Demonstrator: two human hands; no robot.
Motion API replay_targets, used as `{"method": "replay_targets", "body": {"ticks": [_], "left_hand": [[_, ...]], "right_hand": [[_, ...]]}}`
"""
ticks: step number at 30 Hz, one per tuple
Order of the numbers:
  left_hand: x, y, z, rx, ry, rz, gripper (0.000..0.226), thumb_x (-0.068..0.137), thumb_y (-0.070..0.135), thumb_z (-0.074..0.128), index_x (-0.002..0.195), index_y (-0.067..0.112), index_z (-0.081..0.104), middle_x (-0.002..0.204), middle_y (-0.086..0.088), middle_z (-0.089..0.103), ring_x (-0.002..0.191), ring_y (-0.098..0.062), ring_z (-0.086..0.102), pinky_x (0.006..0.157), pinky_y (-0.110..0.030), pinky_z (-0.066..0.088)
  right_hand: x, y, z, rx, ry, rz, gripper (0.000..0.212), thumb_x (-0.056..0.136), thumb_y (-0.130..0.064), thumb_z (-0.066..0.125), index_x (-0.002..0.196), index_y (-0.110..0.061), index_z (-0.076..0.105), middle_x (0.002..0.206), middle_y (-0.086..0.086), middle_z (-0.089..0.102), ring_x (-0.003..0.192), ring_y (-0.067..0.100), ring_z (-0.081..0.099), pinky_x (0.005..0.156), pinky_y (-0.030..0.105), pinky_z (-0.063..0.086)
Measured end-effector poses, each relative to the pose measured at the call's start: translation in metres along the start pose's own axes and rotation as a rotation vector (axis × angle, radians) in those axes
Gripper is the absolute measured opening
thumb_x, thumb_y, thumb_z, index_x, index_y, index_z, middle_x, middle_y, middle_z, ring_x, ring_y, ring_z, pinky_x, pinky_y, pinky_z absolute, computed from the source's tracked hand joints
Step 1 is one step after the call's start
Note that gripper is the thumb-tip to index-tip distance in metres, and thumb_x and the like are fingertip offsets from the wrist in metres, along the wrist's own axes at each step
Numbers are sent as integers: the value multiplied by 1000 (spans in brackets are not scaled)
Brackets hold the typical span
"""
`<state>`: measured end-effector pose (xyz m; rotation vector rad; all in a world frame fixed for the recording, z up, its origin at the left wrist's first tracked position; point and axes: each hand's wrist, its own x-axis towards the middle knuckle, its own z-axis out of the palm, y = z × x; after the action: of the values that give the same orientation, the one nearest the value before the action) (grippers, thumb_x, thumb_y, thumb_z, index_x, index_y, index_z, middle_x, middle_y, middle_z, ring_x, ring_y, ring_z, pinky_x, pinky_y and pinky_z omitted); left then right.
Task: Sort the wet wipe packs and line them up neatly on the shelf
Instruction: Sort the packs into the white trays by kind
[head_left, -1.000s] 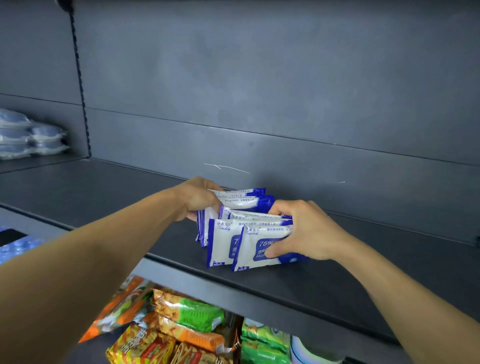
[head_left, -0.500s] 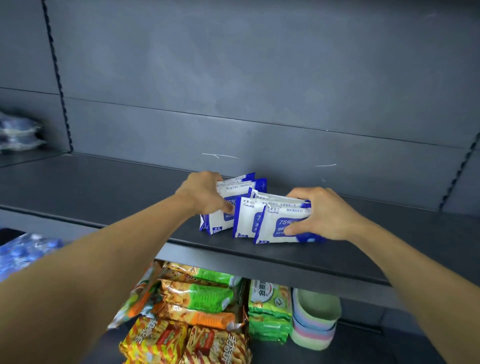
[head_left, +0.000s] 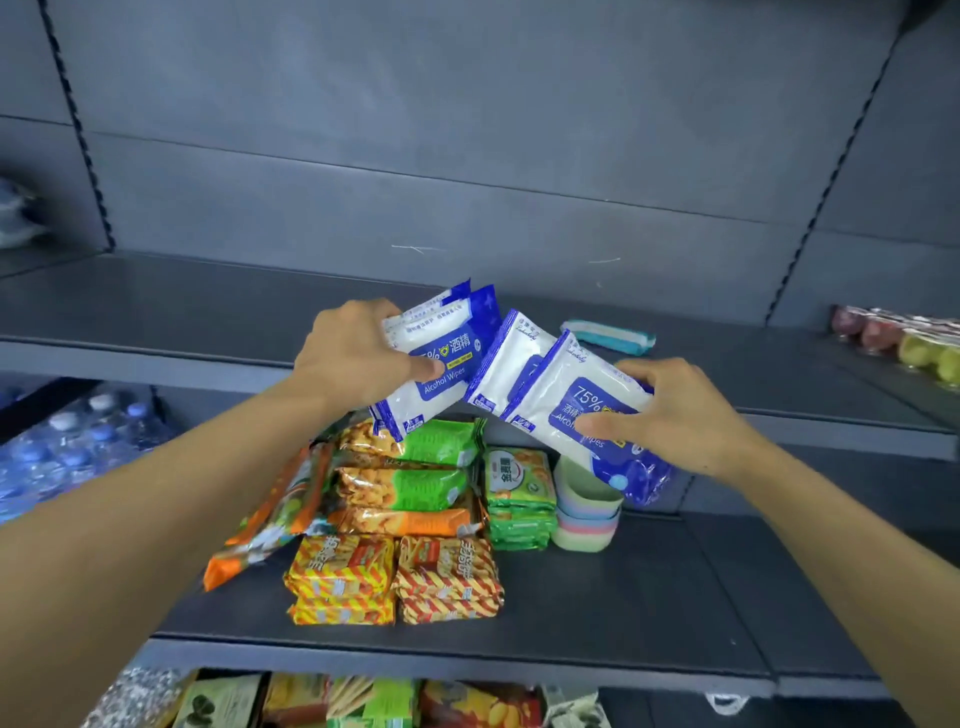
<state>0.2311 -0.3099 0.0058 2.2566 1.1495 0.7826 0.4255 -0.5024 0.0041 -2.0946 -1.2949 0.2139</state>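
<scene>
Blue-and-white alcohol wipe packs are held in the air in front of the dark grey shelf (head_left: 208, 322). My left hand (head_left: 358, 353) grips two stacked packs (head_left: 447, 358), tilted to the right. My right hand (head_left: 675, 415) grips two more packs (head_left: 571, 410), tilted to the left, with a third white pack (head_left: 509, 364) between the two bunches. A teal-and-white wipe pack (head_left: 608, 335) lies flat on the shelf behind my right hand.
On the lower shelf (head_left: 675, 597) sit green and orange snack bags (head_left: 410, 488), red-yellow biscuit packs (head_left: 395, 577), green packets (head_left: 519, 493) and stacked pastel bowls (head_left: 587, 514). Water bottles (head_left: 67, 441) are at the left. Fruit cups (head_left: 914, 338) stand at the right.
Both hands have lifted the wipe packs off the shelf and drawn them back toward me. The two bunches now tilt apart, and the teal pack behind them is uncovered.
</scene>
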Motion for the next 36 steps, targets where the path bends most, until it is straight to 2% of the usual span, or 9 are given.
{"method": "replay_targets", "body": {"ticks": [4, 9, 12, 16, 21, 25, 28, 30, 36], "left_hand": [[-54, -19, 8, -2, -54, -60, 36, 69, 40, 80, 93, 23, 59, 81, 2, 62, 65, -10, 55, 51, -21, 36], [-118, -53, 45, -12, -132, -170, 34, 67, 38, 82, 85, 21, 58, 80, 1, 67, 71, -16, 62, 58, -26, 42], [-152, -79, 74, 10, -168, -258, 39, 66, 38, 83, 93, 20, 61, 86, -1, 68, 79, -21, 62, 64, -28, 42], [-196, -119, 108, 20, -246, -360, 41, 68, 35, 83, 98, 20, 60, 84, 0, 64, 77, -20, 59, 57, -27, 40], [-245, -179, 156, 83, -358, -432, 56, 64, 35, 85, 111, 18, 61, 91, -2, 63, 81, -19, 57, 64, -24, 38], [-276, -225, 192, 95, -437, -504, 60, 63, 34, 86, 116, 23, 59, 91, 0, 61, 77, -16, 53, 57, -23, 37], [-295, -266, 219, 107, -527, -508, 61, 63, 30, 86, 118, 21, 60, 97, 1, 63, 90, -19, 56, 67, -16, 35], [-306, -296, 239, 141, -618, -470, 64, 62, 29, 86, 119, 21, 59, 102, 1, 62, 102, -21, 58, 73, -20, 35], [-329, -366, 307, 143, -803, -385, 63, 57, 27, 86, 114, 26, 59, 104, 1, 65, 92, -18, 61, 79, -31, 51]], "right_hand": [[-38, 16, 22, 111, -89, 87, 30, 68, -35, 82, 92, -25, 67, 82, -11, 74, 70, 5, 70, 67, 29, 56], [-77, 51, 67, 162, -185, 135, 30, 68, -32, 82, 93, -21, 69, 83, -7, 73, 71, 7, 70, 71, 34, 58], [-102, 79, 101, 157, -236, 172, 22, 69, -32, 82, 85, -24, 68, 79, -10, 73, 67, 3, 68, 68, 30, 55], [-132, 119, 147, 135, -282, 258, 22, 71, -31, 81, 85, -20, 68, 81, -6, 72, 69, 8, 68, 67, 32, 54], [-177, 164, 210, 155, -347, 360, 22, 71, -28, 81, 84, -29, 64, 80, -14, 69, 66, -4, 65, 55, 10, 48], [-206, 191, 263, 95, -366, 449, 23, 69, -31, 81, 81, -28, 61, 73, -13, 65, 64, -2, 62, 50, 11, 42], [-227, 210, 303, 71, -352, 537, 24, 69, -33, 81, 83, -27, 62, 73, -11, 64, 67, 7, 63, 55, 20, 43], [-242, 225, 333, 55, -346, 594, 28, 66, -36, 81, 81, -28, 59, 75, -10, 64, 72, 13, 64, 62, 26, 47], [-273, 272, 412, -52, -413, 642, 45, 58, -55, 72, 82, -22, 55, 81, -3, 64, 72, 17, 60, 60, 26, 43]]}}
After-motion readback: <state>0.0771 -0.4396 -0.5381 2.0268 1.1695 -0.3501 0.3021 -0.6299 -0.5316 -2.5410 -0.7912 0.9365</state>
